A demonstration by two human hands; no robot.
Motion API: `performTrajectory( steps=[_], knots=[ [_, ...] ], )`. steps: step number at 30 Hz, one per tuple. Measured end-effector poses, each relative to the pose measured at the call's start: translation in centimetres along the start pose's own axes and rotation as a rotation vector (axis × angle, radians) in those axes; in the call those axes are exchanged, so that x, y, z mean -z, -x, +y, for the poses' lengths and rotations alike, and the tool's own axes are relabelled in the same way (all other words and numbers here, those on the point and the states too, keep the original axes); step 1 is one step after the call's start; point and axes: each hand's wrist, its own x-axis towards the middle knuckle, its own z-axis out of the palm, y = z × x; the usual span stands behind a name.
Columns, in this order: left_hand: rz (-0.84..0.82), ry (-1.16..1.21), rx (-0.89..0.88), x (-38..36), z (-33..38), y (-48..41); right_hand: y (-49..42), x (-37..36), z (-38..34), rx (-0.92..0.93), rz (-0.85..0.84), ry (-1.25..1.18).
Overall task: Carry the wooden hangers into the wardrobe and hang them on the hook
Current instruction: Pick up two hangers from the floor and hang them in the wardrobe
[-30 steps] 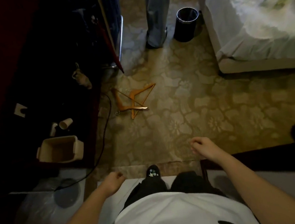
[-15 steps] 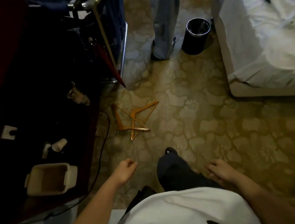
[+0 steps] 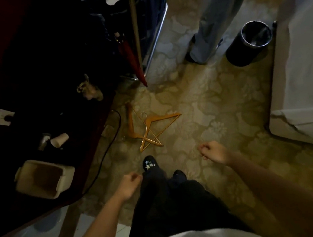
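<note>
- Since the earlier frames the person has stepped closer: the wooden hangers [image 3: 148, 123] sit nearer in view, and the right hand [image 3: 214, 153] has swung forward off the leg.
- Hangers lie crossed over one another on the carpet [image 3: 219, 110], near the edge of the dark table [image 3: 25, 55] and a black cable [image 3: 108, 149], just ahead of the front shoe [image 3: 149, 164].
- Both hands hang loosely curled and hold nothing; the left hand [image 3: 129, 184] is beside the leg.
- Step in hand, by my reading: the approach, with pick-up not yet begun.
- Next move calls for bending down and gathering the hangers without snagging the cable.
</note>
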Motion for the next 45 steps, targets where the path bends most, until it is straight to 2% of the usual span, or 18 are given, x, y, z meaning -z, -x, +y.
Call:
performTrajectory(
  steps=[6,14,22,27,31,33,39,42,45],
  knots=[
    [-0.017,-0.041,-0.016,2.2,1.7,-7.8,-7.4,0.0,-3.4,0.035,0.008,0.152],
    [0.039,0.152,0.004,0.7,2.9,-20.9,-21.4,-2.7,-2.9,0.027,-0.142,0.267],
    [0.202,0.448,0.124,-6.7,-3.4,-35.5,-37.1,-7.9,3.0,0.032,-0.197,0.378],
    [0.304,0.582,0.181,-11.0,-7.9,-43.7,-45.8,-10.6,8.4,-0.057,-0.218,0.460],
    [0.358,0.312,0.203,-13.2,-11.1,-50.3,-51.9,-13.0,11.3,-0.027,-0.207,0.508],
    [0.378,0.296,0.241,-13.0,-11.7,-53.2,-54.3,-14.1,12.0,-0.022,-0.207,0.525],
    [0.502,0.518,0.188,-10.9,-13.1,-59.9,-59.2,-16.8,13.1,0.041,-0.187,0.526],
    [0.500,0.502,0.248,-10.4,-14.9,-62.3,-61.3,-17.2,13.3,0.052,-0.167,0.519],
    [0.491,0.616,0.322,-9.6,-15.4,-64.5,-62.4,-17.5,13.5,0.081,-0.136,0.501]
  ],
)
